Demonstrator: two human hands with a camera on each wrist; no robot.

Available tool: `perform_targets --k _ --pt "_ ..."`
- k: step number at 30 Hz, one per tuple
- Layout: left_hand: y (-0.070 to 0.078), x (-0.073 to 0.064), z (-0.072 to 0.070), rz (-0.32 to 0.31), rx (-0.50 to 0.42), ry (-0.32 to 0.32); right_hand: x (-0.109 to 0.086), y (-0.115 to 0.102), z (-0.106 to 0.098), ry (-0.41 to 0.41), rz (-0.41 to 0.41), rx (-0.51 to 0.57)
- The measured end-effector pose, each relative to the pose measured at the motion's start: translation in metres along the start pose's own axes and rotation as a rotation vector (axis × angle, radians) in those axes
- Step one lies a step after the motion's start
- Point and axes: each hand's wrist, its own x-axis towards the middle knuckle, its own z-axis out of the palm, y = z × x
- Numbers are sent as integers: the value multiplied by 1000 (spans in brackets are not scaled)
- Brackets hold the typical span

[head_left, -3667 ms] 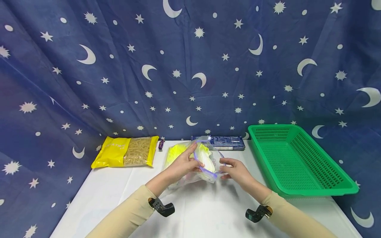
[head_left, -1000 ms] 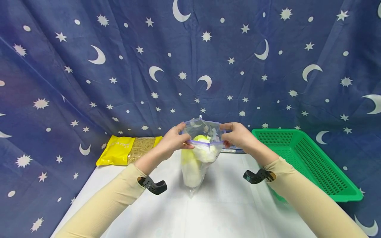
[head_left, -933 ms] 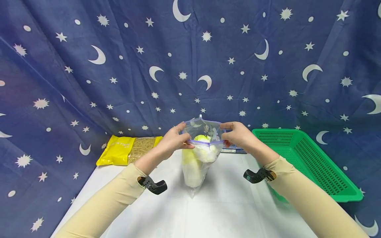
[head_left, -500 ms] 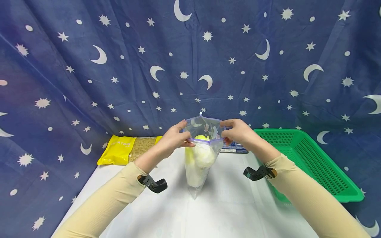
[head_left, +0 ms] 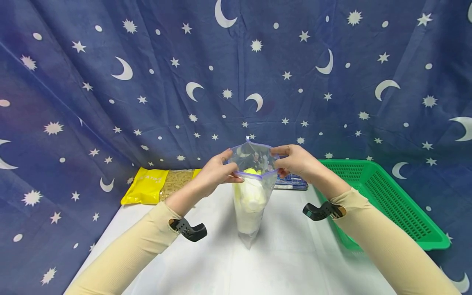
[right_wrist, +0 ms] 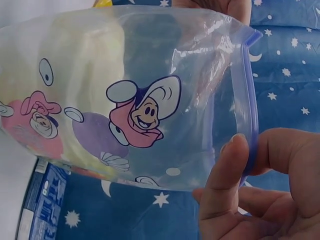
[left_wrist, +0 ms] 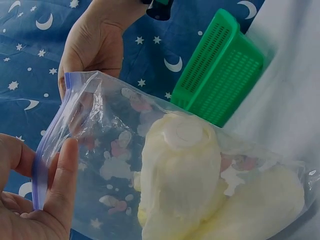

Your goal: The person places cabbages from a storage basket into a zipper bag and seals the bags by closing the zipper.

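Note:
A clear zip bag [head_left: 249, 238] with a purple zip rim hangs upright over the white table, its mouth spread wide. Cartoon figures are printed on one side, seen in the right wrist view. Inside are pale yellow-white heads that look like Chinese cabbage [left_wrist: 182, 160], in the lower part of the bag. My left hand [head_left: 216, 173] pinches the rim on the left, thumb and fingers on either side of it. On the right my right hand [head_left: 298, 162] pinches the opposite rim. Whether the bag's bottom corner touches the table cannot be told.
A yellow pasta bag [head_left: 147, 186] lies at the back left. Blue packages [head_left: 293, 182] lie behind the right hand, partly hidden. The green plastic basket [head_left: 391, 200] stands at the right, close to the right forearm. A patterned blue curtain [head_left: 236, 82] hangs behind the table.
From lying slanted on the table, the bag has come upright with its mouth pulled wider. Over the last second it has shifted slightly right, its rim a little higher, and the cabbage has settled.

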Motion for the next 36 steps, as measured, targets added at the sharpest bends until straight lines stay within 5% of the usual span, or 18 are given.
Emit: perform_targets --k 11,21,36 --pt "2 -6 3 35 34 -43 -4 -5 -5 -10 -32 27" --pt "-18 -1 0 10 117 -82 -4 10 2 -101 -11 -25" --pt "-32 -5 3 73 13 -103 -22 36 30 19 -153 205"
